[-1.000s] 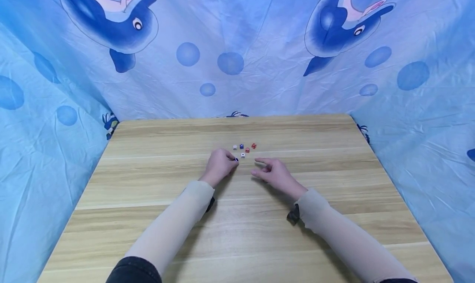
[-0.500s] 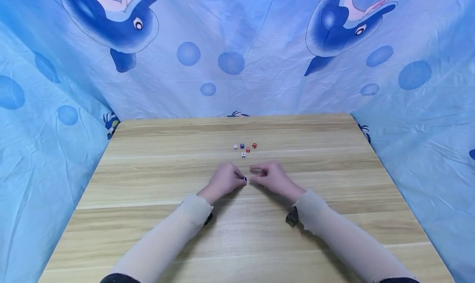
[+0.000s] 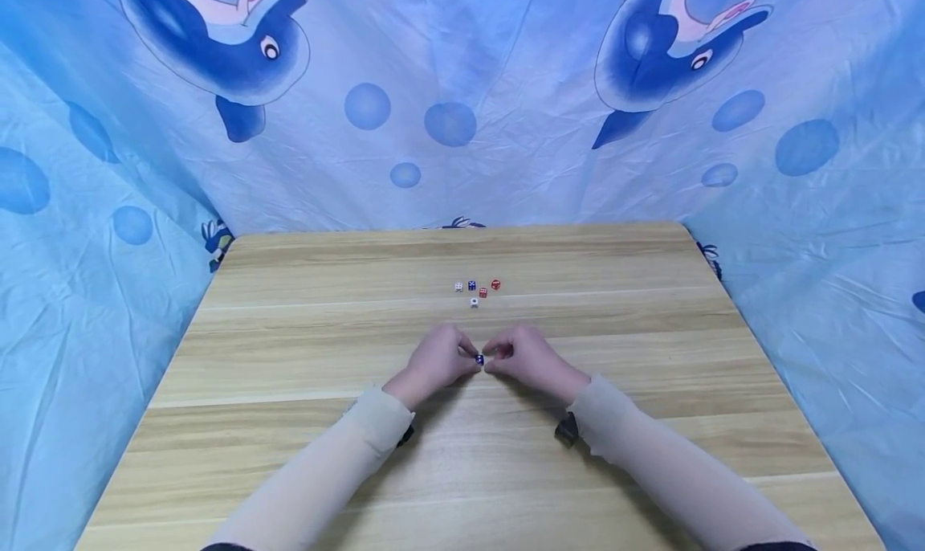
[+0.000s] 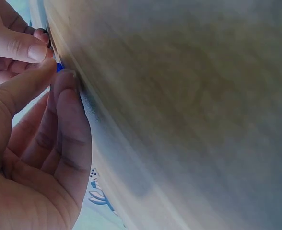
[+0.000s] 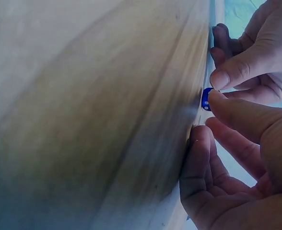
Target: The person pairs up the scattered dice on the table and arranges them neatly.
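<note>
In the head view a small blue die point(image 3: 479, 360) with white pips lies between my two hands, low over the wooden table. My left hand point(image 3: 436, 357) pinches it between thumb and fingertips; in the left wrist view only a sliver of blue shows there. From the other side my right hand point(image 3: 531, 360) comes close, thumb and forefinger spread apart. Its thumb point(image 5: 237, 112) overlaps the die in the right wrist view, and I cannot tell whether it touches. Beyond the hands sit two white dice point(image 3: 474, 303), two red dice point(image 3: 483, 292) and another blue die point(image 3: 472, 285).
The wooden table point(image 3: 289, 358) fills the lower view, its far edge against a blue cloth point(image 3: 506, 181) printed with dolphins and bubbles. Cloth also hangs along both sides. A dark wrist device point(image 3: 568, 430) shows under the right sleeve.
My left hand has drawn the blue die toward me and slightly right, away from the other dice. The right hand has moved slightly left and nearer, bringing its fingertips close to that die.
</note>
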Motion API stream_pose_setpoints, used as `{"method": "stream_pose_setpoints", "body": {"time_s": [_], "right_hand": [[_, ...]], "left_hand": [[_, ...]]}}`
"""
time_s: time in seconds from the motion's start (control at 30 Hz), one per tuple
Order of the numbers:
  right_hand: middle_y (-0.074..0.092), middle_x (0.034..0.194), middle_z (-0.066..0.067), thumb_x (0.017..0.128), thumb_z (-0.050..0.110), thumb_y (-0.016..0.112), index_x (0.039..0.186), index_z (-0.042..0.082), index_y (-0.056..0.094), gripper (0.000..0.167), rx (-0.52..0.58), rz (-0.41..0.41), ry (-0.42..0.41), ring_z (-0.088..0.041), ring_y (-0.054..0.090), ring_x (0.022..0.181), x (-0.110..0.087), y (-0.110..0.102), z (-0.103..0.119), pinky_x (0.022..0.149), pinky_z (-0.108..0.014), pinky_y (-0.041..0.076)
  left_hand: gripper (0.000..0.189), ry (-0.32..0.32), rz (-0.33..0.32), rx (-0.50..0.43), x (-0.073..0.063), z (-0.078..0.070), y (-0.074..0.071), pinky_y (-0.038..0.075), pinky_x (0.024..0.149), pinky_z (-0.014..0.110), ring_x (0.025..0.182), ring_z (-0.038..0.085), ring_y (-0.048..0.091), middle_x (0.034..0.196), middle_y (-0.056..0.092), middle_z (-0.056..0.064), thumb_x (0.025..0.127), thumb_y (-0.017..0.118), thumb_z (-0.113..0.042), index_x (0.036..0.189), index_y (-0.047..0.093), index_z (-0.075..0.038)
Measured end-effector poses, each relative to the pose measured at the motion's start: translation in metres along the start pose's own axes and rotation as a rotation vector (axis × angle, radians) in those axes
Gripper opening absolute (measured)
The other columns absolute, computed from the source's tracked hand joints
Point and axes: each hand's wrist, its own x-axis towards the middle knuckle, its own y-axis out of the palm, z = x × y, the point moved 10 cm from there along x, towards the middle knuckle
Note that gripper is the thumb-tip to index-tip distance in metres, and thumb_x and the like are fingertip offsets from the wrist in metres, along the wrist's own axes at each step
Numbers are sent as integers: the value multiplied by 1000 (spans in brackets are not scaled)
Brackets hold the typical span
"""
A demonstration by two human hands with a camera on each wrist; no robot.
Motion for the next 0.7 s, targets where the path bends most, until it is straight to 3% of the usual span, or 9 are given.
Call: {"method": "stream_pose_setpoints", "body": {"time_s": [0.4,0.7], "right_hand": [[67,74,10,89,12,81,99,11,80,10,-94,-16,-47,-9,61,66,4,6,7,62,-28,52],[68,75,8,89,12,80,97,12,79,8,-100,2,-21,-10,62,67,5,6,7,64,-30,52]], "left_hand": [[8,44,-44,29,-1,-3,-2,52,88,39,95,20,65,96,74,1,84,85,-17,86,81,-11],[9,23,-39,45,0,-4,-2,51,86,38,92,18,64,97,74,2,85,85,-17,88,80,-10]]}}
